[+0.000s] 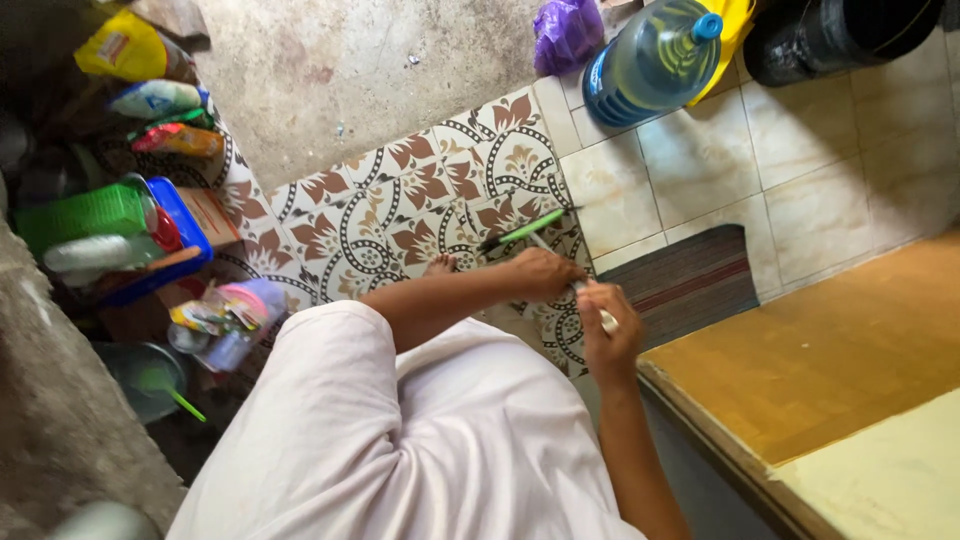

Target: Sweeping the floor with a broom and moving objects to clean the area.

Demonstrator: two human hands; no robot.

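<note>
My left hand (545, 272) reaches out over the patterned floor tiles (400, 200) with its fingers closed around a long green-handled tool (522, 231) that points away across the tiles. My right hand (607, 335) sits just beside it, closed on a thin pale object (608, 321) whose slim grey end runs up towards the left hand. The two hands almost touch. My lap in a pale garment (420, 440) fills the lower middle, and the toes of a foot (440, 265) show beyond it.
A big blue water bottle (650, 60), a purple bag (565, 32) and a black bucket (830, 35) stand at the top. A striped mat (690, 280) lies by an orange-brown wooden surface (830, 350). Left: a blue basket (185, 225), a green basket (85, 215), several packets.
</note>
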